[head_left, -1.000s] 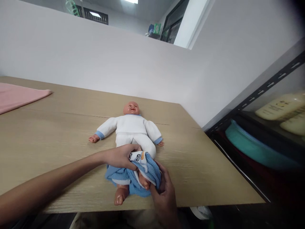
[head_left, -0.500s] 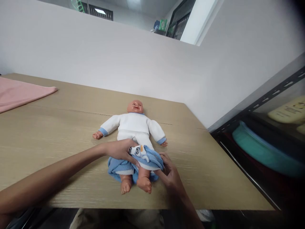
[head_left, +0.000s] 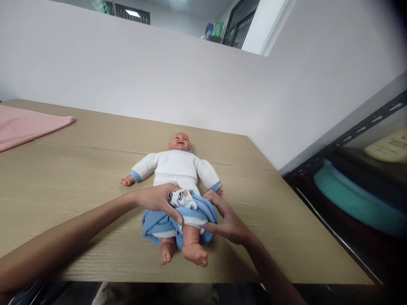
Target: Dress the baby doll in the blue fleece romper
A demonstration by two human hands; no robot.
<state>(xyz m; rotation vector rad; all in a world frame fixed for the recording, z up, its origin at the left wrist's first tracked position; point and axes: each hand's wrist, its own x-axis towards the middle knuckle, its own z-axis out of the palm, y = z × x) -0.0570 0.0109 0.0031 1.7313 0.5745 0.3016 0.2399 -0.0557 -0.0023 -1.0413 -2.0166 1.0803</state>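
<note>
A baby doll (head_left: 176, 163) lies on its back on the wooden table, head toward the wall and bare feet toward me. It wears a white top with blue cuffs. Blue and white pants (head_left: 159, 222) with an embroidered animal face are bunched around its lower legs. My left hand (head_left: 160, 199) grips the bunched cloth from the left, thumb pressed on it beside the doll's leg. On the other side, my right hand (head_left: 224, 218) holds the same cloth, thumb at the lower edge and fingers on top. Both hands are closed on the fabric.
A pink cloth (head_left: 28, 125) lies at the table's far left. Behind the wooden table (head_left: 95, 182) stands a pale wall (head_left: 143, 76). At the right, a metal rack (head_left: 356, 137) holds a teal basin (head_left: 349, 199) and a yellow bottle (head_left: 389, 146).
My right hand has shifted up and turned, its thumb now on the near side of the cloth. The doll's right-hand foot has swung outward and toward me.
</note>
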